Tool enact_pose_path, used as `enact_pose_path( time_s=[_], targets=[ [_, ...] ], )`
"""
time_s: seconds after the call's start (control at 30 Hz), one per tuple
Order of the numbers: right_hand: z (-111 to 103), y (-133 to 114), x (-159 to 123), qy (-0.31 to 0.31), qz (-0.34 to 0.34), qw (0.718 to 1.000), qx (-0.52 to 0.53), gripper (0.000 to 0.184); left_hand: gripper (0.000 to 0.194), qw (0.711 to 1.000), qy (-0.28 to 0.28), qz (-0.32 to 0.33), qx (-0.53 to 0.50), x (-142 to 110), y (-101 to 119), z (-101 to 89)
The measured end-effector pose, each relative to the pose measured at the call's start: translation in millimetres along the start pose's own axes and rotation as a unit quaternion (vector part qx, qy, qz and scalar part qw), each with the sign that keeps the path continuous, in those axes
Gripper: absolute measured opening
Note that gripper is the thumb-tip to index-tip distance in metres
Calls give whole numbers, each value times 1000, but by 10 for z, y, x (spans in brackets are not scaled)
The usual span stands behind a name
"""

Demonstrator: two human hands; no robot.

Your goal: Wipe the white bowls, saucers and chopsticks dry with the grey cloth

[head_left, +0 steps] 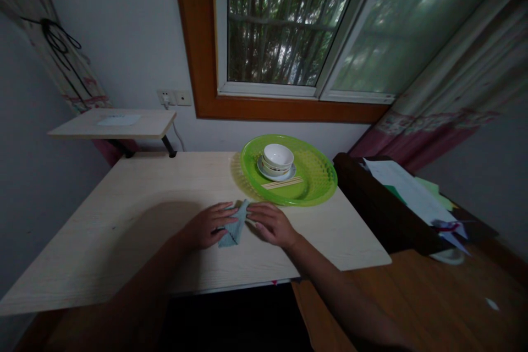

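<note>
A small grey-blue cloth (232, 232), partly folded, lies on the pale wooden table between my hands. My left hand (208, 225) is on its left side, with fingers and thumb holding the fabric. At the cloth's upper right edge, the fingertips of my right hand (274, 224) pinch the raised corner, though the exact grip is partly hidden. Just beyond my hands sits a round green plastic basket (319, 192). Inside it, stacked white bowls (278, 155) rest on a plate (284, 177), with several light chopsticks (282, 182) lying in front.
The table (330, 236) has a raised shelf (111, 124) at its back left, holding a sheet of paper (119, 120). To the right stands a dark brown piece of furniture (371, 209) with papers (406, 187) on top. A window (289, 22) is behind the table.
</note>
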State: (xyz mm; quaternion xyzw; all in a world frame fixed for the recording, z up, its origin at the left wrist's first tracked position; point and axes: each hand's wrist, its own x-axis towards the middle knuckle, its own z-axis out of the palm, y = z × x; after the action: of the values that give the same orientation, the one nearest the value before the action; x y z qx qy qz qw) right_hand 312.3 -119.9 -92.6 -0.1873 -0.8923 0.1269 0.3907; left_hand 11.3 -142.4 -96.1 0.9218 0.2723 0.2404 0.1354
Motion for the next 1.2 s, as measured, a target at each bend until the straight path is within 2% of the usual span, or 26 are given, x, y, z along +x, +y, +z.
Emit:
enact_pose_path(
  time_s=[0.07,0.17,0.27,0.37,0.43,0.5,0.6,0.73,0.87,1.0,1.1,1.2],
  targets=[
    [29,-55,56,-37,-27,999,9,40,49,1000,6,-15,0,-117,-56,-101],
    [116,-139,145,-61,-49,997,19,45,49,998,6,-57,-14,-268,-128,-162],
    [235,-222,224,-94,-48,994,20,43,49,986,23,-163,-24,-348,-196,-139],
    [360,-272,263,-169,-50,984,6,41,49,959,75,-272,-3,-370,-300,-112],
    [424,-263,264,-199,-39,979,-14,42,51,942,104,-317,28,-376,-389,-110],
    [452,-215,246,-203,-7,978,-40,43,53,931,110,-342,63,-390,-479,-115],
    [407,-104,173,-180,52,978,-86,44,53,921,100,-362,103,-431,-585,-121],
    [203,-17,-55,-128,116,976,-130,46,50,913,107,-371,133,-498,-661,-114],
    [-82,-97,-365,-107,147,974,-139,45,46,914,101,-364,147,-527,-694,-101],
    [-279,-278,-573,-124,170,968,-138,43,45,914,104,-362,153,-521,-697,-87],
    [-249,-394,-561,-140,167,968,-124,45,45,913,103,-360,160,-514,-681,-83],
    [-58,-417,-399,-158,147,971,-103,47,45,914,97,-357,169,-514,-663,-82]
  ],
)
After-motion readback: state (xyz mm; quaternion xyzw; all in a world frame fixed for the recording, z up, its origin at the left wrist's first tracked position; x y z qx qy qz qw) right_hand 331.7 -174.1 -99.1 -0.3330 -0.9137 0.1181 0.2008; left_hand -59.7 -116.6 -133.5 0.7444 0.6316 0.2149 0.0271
